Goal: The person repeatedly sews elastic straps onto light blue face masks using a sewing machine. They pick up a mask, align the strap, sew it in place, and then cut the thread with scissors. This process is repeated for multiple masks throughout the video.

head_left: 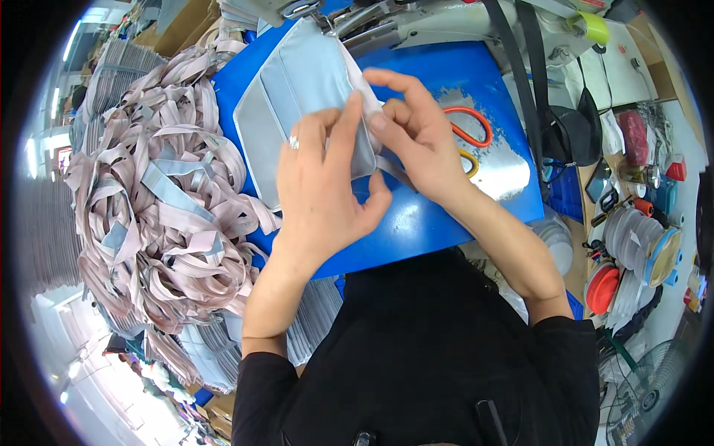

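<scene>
A pale blue and grey fabric piece [290,70] with stitched seams lies on the blue sewing table surface [487,197], its upper end beneath the machine's presser foot [321,22]. My left hand [327,178] rests over the piece, fingers bent, index fingertip at its right edge, thumb near the lower corner, holding it. My right hand [413,137] is closed with thumb and fingers at a pale pink strip [355,67] along that edge. Orange-handled scissors [487,128], with a yellow loop below, lie just right of my right hand.
A large tangled heap of pink and blue strips [156,208] fills the left, beside stacked grey panels [111,74]. Black straps [524,74] hang at the upper right. Several spools [625,238], small containers and a fan [647,398] crowd the right side.
</scene>
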Motion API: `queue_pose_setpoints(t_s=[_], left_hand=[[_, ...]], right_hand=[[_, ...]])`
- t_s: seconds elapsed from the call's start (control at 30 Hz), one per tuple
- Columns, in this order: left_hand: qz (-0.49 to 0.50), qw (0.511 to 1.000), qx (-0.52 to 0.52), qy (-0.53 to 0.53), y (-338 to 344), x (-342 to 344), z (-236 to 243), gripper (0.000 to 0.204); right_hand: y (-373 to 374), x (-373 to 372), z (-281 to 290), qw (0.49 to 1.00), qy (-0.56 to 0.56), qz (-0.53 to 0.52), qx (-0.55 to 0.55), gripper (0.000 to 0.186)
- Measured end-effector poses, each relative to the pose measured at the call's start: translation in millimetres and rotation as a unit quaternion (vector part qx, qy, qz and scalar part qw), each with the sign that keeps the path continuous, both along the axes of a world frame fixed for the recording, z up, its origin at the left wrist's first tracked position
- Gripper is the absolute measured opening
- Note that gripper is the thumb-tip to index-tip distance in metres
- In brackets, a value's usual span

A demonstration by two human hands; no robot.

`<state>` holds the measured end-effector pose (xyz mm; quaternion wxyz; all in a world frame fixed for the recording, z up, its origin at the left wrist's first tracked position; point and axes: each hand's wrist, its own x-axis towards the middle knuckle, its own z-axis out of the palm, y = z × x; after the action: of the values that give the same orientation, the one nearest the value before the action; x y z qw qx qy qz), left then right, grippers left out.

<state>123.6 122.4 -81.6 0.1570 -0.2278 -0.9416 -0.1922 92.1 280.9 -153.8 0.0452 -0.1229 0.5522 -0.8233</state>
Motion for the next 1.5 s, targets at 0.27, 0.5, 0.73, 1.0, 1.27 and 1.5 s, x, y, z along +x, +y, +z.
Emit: queue_pose_setpoints(t_s=[0.27,0.5,0.73,1.0,1.27,1.5], left_hand=[[-0.05,0.993,0.021,0.105,-40.7,-6.5,0.6,0.051],[-0.02,0.991,0.056,0.117,-42.3,-11.0,10.1,0.038],[-0.014,0.987,0.097,0.123,-49.1,-13.1,6.5,0.033],[-0.017,0.987,0.1,0.121,-47.7,-10.3,1.8,0.033],[-0.033,0.985,0.071,0.152,-45.9,-9.2,1.1,0.037],[-0.037,0.99,0.095,0.1,-45.4,-3.7,2.2,0.044]], right_hand=[[17.4,-10.6,1.1,0.888,0.354,-0.072,0.286,0.018],[8.4,-52.1,24.7,0.758,0.347,0.046,0.55,0.03],[34.2,-54.7,35.9,0.675,0.459,0.079,0.572,0.017],[27.0,-47.2,38.0,0.702,0.471,0.094,0.525,0.03],[-36.3,-96.5,71.8,0.633,0.165,0.268,0.707,0.047],[-4.2,-52.6,42.2,0.817,0.31,-0.192,0.447,0.033]])
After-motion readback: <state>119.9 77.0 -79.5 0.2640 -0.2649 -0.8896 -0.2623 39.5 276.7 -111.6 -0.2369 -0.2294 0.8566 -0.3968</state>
